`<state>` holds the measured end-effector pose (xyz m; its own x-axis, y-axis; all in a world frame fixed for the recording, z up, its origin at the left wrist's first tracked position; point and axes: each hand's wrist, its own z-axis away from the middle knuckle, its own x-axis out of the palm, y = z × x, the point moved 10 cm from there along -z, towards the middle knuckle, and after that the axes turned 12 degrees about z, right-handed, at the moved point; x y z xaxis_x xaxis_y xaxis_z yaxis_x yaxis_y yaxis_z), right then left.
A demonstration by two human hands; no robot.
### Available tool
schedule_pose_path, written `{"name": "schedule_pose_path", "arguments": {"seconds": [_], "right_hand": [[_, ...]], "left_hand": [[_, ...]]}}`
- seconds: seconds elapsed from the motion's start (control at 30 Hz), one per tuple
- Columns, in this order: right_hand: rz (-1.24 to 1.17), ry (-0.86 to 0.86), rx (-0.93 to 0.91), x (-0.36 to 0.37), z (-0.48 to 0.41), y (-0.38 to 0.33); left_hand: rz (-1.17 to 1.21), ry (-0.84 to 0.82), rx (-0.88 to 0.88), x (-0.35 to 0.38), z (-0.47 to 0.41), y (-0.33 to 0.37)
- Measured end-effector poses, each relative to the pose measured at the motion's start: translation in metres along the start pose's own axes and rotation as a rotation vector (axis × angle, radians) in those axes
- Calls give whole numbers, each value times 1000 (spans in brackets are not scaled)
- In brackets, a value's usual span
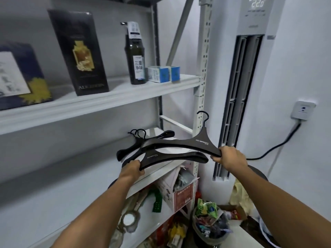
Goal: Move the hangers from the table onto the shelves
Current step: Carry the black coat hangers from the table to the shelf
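Holding a pair of dark hangers [180,146] level over the middle shelf [157,176], the left hand [131,169] and right hand [231,158] are each clasping an outer end, seemingly lining them up beside the stacked hangers [129,149] lying there.

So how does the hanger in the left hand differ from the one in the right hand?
The right-hand hanger sits higher, its hook plainly showing and pointing up; the left-hand hanger lies lower, its hook not visible. The right hand grips its hanger at an arm tip; the left hand grips its own near the printed logo. Both are dark, broad-shouldered, with white lettering.
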<state>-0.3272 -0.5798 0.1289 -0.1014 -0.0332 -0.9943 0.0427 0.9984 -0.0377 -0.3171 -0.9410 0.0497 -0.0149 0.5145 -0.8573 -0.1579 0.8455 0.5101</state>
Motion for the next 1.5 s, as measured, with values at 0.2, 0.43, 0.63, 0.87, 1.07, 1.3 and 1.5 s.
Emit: {"name": "schedule_pose_path", "arguments": {"seconds": [0.2, 0.43, 0.63, 0.87, 1.07, 1.3, 1.5], "right_hand": [[-7, -86, -144, 17, -43, -44], [-11, -106, -261, 33, -109, -85], [-9, -116, -325, 43, -163, -110], [7, -169, -382, 75, -205, -131], [-2, -185, -412, 91, -227, -140], [15, -196, -442, 99, -235, -144], [16, -151, -444, 89, -227, -153]], "left_hand": [[28, 23, -72, 12, -20, -15], [0, 15, -197, 34, -60, -24], [-54, -4, -275, 55, -94, -27], [-105, -33, -343, 67, -127, -34], [-144, -23, -349, 75, -147, -42], [-248, 35, -288, 70, -160, -32], [-262, 120, -173, 58, -150, -21]]}}
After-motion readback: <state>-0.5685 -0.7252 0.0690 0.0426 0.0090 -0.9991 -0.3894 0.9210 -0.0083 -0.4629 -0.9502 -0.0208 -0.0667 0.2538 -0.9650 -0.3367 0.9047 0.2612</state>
